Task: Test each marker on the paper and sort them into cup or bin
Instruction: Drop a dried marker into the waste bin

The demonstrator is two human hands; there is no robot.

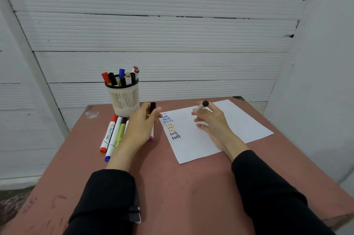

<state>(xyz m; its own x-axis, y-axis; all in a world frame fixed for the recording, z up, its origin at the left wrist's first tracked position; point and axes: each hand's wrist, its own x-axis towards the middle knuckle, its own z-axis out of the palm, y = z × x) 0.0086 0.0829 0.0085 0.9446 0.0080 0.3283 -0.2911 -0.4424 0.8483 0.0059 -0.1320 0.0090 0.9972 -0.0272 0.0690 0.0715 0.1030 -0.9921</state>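
A white sheet of paper [229,125] lies on the reddish table [172,187], with a column of coloured "test" words [171,126] along its left edge. My left hand [141,125] grips a black marker cap [152,107] just left of the paper. Over the paper, my right hand [210,119] pinches a white marker with a black end [204,105]; its other fingers are spread. A white mesh cup [125,100] holding several markers stands behind my left hand. Loose markers [113,135] lie on the table beside that hand, and a pink-tipped one [151,138] is partly hidden under it.
White panelled walls close in behind and to the right of the table. The table's left and right edges fall away to the floor. No bin shows in this view.
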